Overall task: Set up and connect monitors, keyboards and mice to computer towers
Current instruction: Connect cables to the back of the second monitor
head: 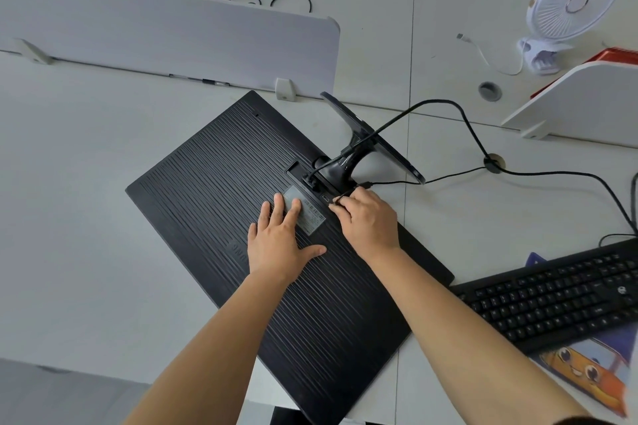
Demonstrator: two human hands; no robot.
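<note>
The monitor (241, 166) lies face down on the tabletop (86, 183), its stand pointing away. The left hand (281, 241) presses flat on its back, fingers straight. The right hand (367, 217) pinches a thin cable (448, 178) at the ports beside the stand. A keyboard (559, 293) sits to the right.

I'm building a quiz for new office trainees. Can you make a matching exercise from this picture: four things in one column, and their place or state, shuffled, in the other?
Things:
1. monitor
2. fan
3. keyboard
4. right hand

States:
A. pinches a thin cable
B. white, stands at the far right
C. lies face down on the desk
D. black, lies on a cartoon mat

Pairs: 1-C, 2-B, 3-D, 4-A
</note>
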